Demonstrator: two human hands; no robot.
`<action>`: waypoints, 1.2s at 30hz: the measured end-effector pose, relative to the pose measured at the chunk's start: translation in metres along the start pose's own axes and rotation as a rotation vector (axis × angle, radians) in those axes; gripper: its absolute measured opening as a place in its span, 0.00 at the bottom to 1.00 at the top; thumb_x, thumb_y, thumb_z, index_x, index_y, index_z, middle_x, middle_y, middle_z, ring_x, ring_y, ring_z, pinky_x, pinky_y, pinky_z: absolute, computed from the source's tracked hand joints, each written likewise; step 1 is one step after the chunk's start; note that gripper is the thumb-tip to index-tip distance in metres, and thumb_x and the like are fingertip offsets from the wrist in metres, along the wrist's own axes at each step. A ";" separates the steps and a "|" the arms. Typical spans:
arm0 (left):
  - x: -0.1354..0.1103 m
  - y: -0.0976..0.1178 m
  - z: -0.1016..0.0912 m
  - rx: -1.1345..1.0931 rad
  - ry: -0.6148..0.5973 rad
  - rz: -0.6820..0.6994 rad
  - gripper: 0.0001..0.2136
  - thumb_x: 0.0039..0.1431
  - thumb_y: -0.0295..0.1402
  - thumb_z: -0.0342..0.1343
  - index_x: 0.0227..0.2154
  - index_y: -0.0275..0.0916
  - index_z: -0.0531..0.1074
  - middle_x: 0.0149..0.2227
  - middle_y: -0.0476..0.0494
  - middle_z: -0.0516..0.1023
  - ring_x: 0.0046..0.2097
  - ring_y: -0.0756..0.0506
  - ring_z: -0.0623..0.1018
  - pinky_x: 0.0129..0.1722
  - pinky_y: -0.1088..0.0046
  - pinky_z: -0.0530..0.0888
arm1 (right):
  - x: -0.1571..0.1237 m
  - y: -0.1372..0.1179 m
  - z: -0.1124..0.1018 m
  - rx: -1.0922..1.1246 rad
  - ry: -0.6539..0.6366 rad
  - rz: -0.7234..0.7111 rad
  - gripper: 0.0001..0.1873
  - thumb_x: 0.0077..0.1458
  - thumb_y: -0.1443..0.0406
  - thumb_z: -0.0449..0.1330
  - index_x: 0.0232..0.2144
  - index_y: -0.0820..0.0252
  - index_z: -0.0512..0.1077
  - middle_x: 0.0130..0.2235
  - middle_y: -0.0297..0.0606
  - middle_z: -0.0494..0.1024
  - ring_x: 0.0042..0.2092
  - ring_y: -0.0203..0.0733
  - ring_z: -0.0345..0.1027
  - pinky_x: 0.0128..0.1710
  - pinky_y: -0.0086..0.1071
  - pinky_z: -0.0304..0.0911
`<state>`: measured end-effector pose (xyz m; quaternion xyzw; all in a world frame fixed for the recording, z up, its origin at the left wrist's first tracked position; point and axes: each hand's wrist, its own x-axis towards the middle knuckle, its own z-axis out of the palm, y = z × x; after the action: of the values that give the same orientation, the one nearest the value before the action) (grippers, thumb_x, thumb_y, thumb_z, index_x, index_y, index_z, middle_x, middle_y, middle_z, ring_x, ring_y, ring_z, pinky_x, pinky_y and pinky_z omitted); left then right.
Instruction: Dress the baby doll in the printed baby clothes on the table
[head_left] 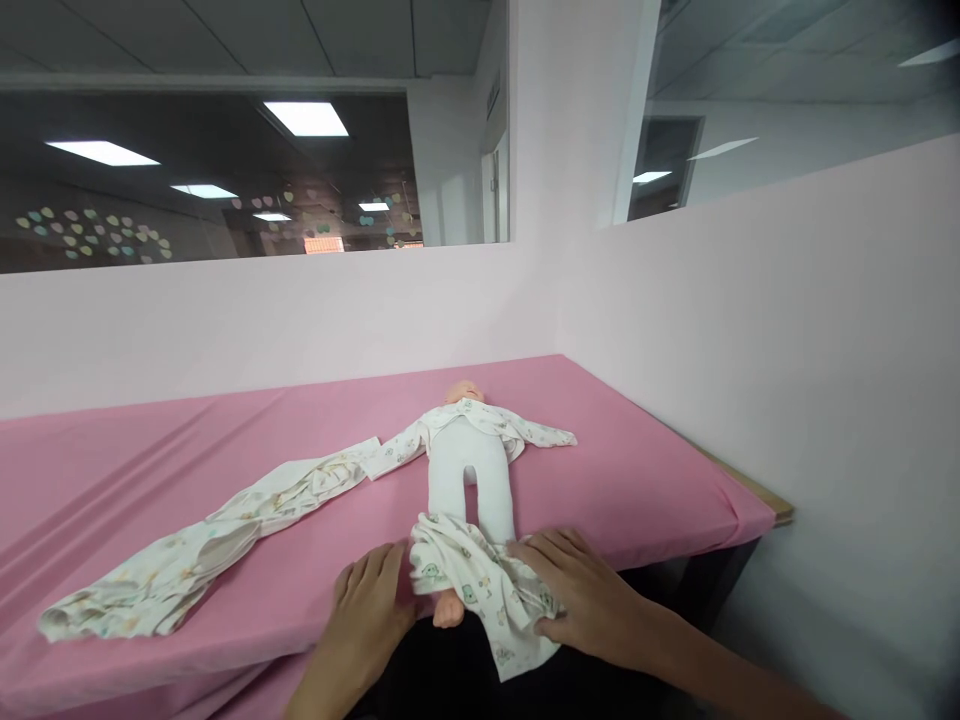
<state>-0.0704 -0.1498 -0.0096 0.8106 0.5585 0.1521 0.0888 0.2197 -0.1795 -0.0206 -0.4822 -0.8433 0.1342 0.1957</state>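
A baby doll (469, 455) lies on its back on the pink-covered table, head away from me. It wears a white body and a patterned baby jacket (409, 447) whose front is spread open, sleeves stretched sideways. Patterned baby trousers (469, 580) are bunched around its lower legs, and one bare foot (448, 608) pokes out. My right hand (581, 595) is closed on the trousers' right side. At their left edge, my left hand (375, 600) has curled fingers and thumb against the cloth; its grip is partly hidden.
Another patterned cloth garment (217, 535) lies stretched out to the left, reaching the jacket's sleeve. The pink sheet (637, 480) covers the table, with a wooden corner (780, 508) showing at right. White walls (262, 330) with windows stand behind and to the right.
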 end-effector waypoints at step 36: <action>0.086 0.087 -0.058 -0.855 -0.425 0.032 0.15 0.51 0.44 0.60 0.28 0.36 0.68 0.26 0.53 0.65 0.26 0.54 0.63 0.24 0.77 0.58 | 0.072 0.003 -0.047 0.675 0.179 0.220 0.10 0.60 0.59 0.51 0.37 0.57 0.68 0.27 0.29 0.66 0.25 0.32 0.56 0.24 0.28 0.51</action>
<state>0.0147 -0.1029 0.0847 0.7231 0.4026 0.2004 0.5243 0.2103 -0.1140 0.0340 -0.4881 -0.6743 0.3823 0.4012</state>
